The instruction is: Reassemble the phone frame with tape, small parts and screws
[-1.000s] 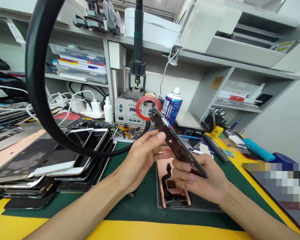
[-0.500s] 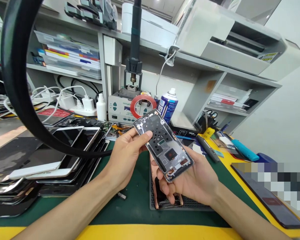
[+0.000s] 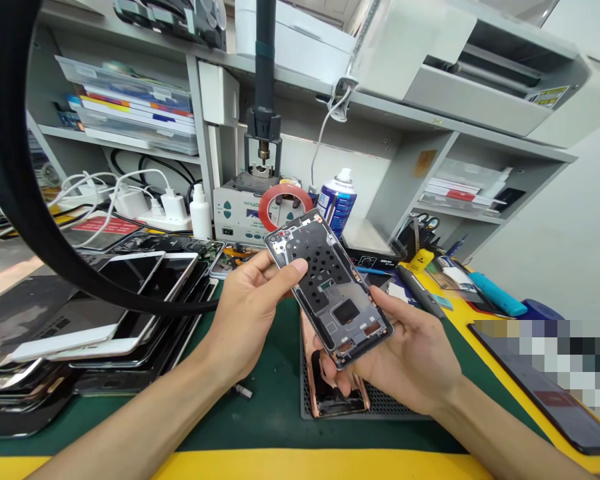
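Note:
A bare phone frame (image 3: 330,293), dark and grey inside with small cut-outs, is held tilted above the bench. My left hand (image 3: 253,303) grips its upper left edge, the thumb lying across its inner face. Around the lower right part of the frame curls my right hand (image 3: 405,353), thumb along the edge and fingers partly hidden beneath. Under the hands, a copper-coloured phone (image 3: 314,400) rests on a black perforated pad (image 3: 395,405). The green mat (image 3: 270,413) lies below.
Stacked phone screens and tablets (image 3: 95,340) fill the left side. A black hose (image 3: 60,233) loops across the left foreground. Behind stand a red tape roll (image 3: 266,207), a spray can (image 3: 336,203) and a hot air station (image 3: 230,213). At right lies a dark phone screen (image 3: 540,393).
My right thumb has come up onto the frame's right edge, and the right hand has shifted slightly right. The frame is turned a little and the camera view has moved slightly.

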The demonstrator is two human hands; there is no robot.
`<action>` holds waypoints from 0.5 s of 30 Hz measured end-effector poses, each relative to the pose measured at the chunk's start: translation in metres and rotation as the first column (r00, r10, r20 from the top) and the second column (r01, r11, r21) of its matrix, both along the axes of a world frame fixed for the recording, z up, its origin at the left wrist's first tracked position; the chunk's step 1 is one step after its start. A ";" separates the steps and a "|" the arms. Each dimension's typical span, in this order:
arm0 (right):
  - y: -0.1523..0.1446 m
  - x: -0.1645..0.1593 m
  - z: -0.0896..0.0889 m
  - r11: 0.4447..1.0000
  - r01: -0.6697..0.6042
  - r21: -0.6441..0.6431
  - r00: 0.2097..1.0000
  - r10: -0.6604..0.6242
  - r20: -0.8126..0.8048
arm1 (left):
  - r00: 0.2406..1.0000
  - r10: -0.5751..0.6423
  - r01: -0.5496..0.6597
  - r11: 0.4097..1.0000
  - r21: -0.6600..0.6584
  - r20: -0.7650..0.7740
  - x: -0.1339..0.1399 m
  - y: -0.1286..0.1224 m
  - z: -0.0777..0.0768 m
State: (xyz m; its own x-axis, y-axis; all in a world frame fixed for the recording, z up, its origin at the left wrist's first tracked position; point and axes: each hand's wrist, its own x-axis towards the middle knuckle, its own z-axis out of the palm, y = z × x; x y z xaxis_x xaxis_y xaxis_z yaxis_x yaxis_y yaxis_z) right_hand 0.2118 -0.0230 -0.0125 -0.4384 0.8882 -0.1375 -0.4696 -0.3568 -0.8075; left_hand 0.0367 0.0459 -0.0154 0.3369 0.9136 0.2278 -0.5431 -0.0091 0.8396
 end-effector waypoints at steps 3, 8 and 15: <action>-0.001 0.000 0.000 1.000 0.003 0.013 1.000 -0.002 -0.029 | 1.000 0.010 -0.010 1.000 0.010 -0.002 0.000 -0.001 0.000; -0.001 0.001 -0.001 1.000 -0.003 -0.003 0.998 0.003 -0.059 | 1.000 0.022 -0.022 0.999 0.024 -0.019 -0.002 -0.001 0.000; 0.010 -0.013 -0.017 0.979 -0.178 -0.100 0.972 0.159 -0.176 | 0.968 -0.194 0.163 0.969 -0.188 -0.159 0.002 -0.012 0.004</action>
